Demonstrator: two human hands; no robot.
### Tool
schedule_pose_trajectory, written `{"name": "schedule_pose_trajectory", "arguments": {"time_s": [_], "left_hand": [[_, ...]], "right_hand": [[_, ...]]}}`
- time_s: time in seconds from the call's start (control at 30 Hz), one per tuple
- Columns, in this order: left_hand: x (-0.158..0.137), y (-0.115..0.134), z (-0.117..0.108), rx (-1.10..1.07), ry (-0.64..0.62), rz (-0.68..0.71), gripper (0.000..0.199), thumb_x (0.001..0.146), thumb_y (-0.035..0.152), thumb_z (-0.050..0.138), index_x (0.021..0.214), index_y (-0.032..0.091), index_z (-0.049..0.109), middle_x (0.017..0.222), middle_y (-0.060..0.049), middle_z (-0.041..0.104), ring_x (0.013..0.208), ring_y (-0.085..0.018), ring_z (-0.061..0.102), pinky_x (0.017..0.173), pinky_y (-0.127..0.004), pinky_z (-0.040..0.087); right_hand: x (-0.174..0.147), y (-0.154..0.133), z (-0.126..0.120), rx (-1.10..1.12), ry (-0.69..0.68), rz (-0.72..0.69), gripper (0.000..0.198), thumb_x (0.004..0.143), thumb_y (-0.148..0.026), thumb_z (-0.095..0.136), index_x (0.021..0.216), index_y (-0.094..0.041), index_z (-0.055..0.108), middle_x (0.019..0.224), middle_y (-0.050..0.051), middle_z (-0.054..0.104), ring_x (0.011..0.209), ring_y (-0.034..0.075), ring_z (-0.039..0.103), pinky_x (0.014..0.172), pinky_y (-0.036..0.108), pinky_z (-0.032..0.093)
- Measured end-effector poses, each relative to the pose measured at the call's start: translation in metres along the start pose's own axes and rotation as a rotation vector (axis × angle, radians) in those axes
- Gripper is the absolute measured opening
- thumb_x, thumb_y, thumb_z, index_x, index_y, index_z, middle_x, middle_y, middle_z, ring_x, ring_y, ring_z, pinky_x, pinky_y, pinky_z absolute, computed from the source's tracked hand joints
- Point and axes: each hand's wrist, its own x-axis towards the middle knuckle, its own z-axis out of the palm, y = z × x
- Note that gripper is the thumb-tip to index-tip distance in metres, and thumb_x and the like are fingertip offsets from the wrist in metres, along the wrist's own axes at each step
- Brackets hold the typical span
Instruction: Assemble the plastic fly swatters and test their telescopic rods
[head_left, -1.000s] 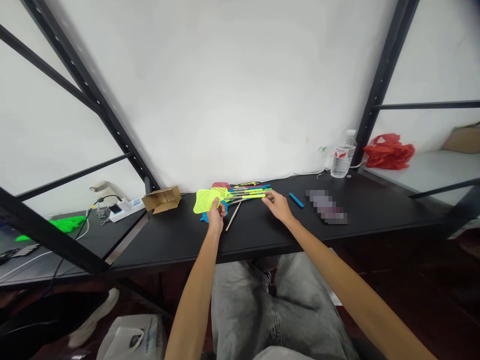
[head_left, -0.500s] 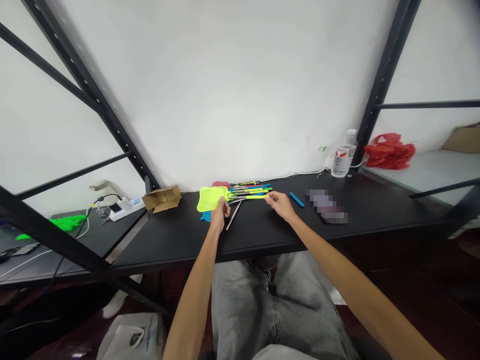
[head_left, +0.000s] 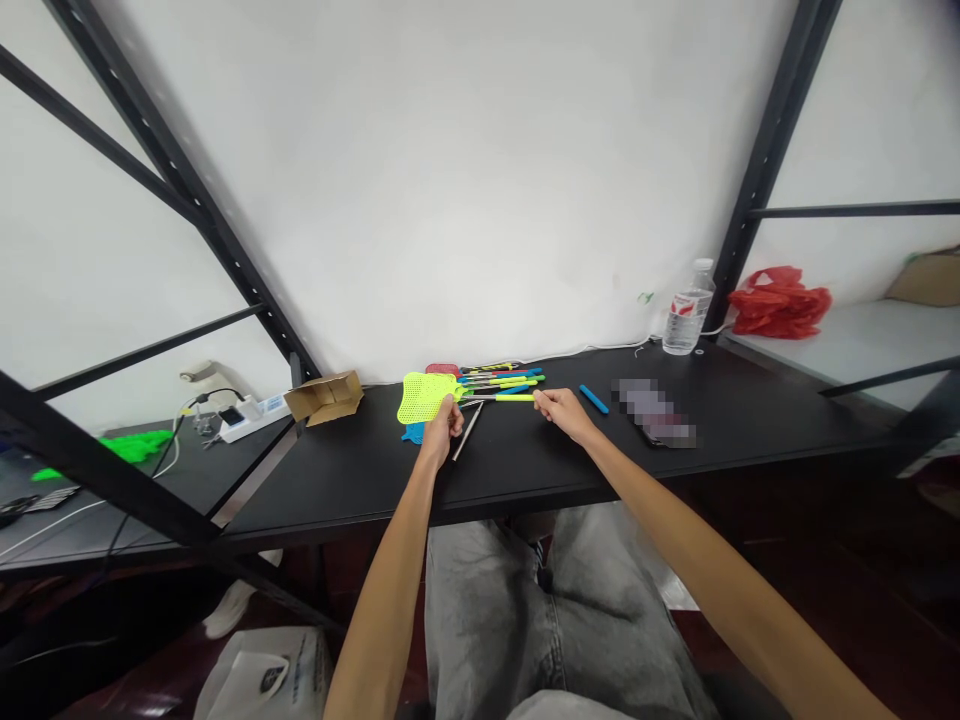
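Note:
A yellow-green fly swatter (head_left: 425, 397) with a perforated head lies across both hands, its head to the left. My left hand (head_left: 442, 425) is closed around the base of the head. At the other end, the fingers of my right hand (head_left: 559, 410) pinch the tip of its yellow handle. Just behind are several more fly swatters (head_left: 517, 377) with blue, green, yellow and red parts. Part of a blue swatter head (head_left: 412, 433) shows beside my left hand. A thin metal rod (head_left: 467, 432) rests on the table between my hands.
On the black table (head_left: 337, 490), a blue handle (head_left: 593, 399) and a blurred-out phone-like object (head_left: 656, 412) lie to the right. A water bottle (head_left: 688, 308) stands behind them, near a red plastic bag (head_left: 780, 302). To the left are an open cardboard box (head_left: 324, 398) and a power strip (head_left: 255, 415).
Both hands and the yellow-green swatter have shifted slightly to the right. My right hand's fingers have closed more tightly at the handle's end.

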Motion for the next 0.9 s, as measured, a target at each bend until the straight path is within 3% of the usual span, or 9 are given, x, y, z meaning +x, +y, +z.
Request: {"name": "schedule_pose_trajectory", "arguments": {"time_s": [0.13,0.3,0.43,0.57,0.77,0.9], "left_hand": [[0.0,-0.001,0.0,0.031,-0.05,-0.022,0.05,0.082,0.065,0.06,0.067,0.019,0.049,0.048,0.006,0.037,0.043,-0.006,0.031,0.043,-0.02,0.024],[0.001,-0.002,0.0,0.019,-0.052,-0.049,0.049,0.082,0.064,0.061,0.066,0.019,0.049,0.047,0.006,0.037,0.042,-0.006,0.03,0.042,-0.02,0.024],[0.006,-0.003,0.0,-0.057,0.073,-0.041,0.049,0.081,0.061,0.063,0.063,0.019,0.046,0.047,0.007,0.034,0.041,-0.005,0.028,0.041,-0.02,0.023],[0.01,-0.004,-0.005,-0.122,0.14,-0.053,0.048,0.083,0.058,0.061,0.06,0.02,0.045,0.045,0.007,0.032,0.04,-0.005,0.027,0.041,-0.021,0.025],[0.009,-0.004,-0.004,-0.104,0.09,-0.098,0.05,0.083,0.059,0.062,0.058,0.019,0.046,0.044,0.006,0.031,0.039,-0.005,0.025,0.041,-0.021,0.024],[0.004,-0.003,-0.001,-0.062,0.043,-0.07,0.049,0.082,0.059,0.063,0.061,0.019,0.047,0.046,0.006,0.032,0.041,-0.005,0.026,0.042,-0.02,0.023]], "right_hand": [[0.0,0.003,-0.001,0.02,0.01,0.03,0.063,0.086,-0.073,0.042,0.055,-0.02,0.055,0.045,0.001,0.046,0.044,0.013,0.045,0.048,0.027,0.035],[-0.001,0.0,0.0,0.003,0.005,0.044,0.069,0.086,-0.078,0.036,0.059,-0.019,0.06,0.044,0.002,0.048,0.043,0.014,0.048,0.047,0.028,0.037],[-0.001,-0.006,0.005,0.06,-0.029,-0.026,0.057,0.088,-0.069,0.043,0.088,-0.018,0.069,0.064,0.002,0.063,0.048,0.012,0.051,0.051,0.026,0.042],[0.0,-0.007,0.008,0.113,-0.009,-0.062,0.049,0.081,-0.058,0.061,0.112,-0.02,0.063,0.075,0.001,0.065,0.051,0.012,0.052,0.052,0.025,0.045],[0.0,-0.006,0.007,0.102,0.054,-0.09,0.035,0.081,-0.05,0.06,0.092,-0.018,0.067,0.076,0.003,0.064,0.056,0.013,0.052,0.052,0.026,0.045],[0.0,-0.004,0.004,0.086,0.077,-0.065,0.035,0.081,-0.05,0.06,0.089,-0.017,0.069,0.075,0.005,0.067,0.058,0.015,0.054,0.053,0.027,0.044]]}}
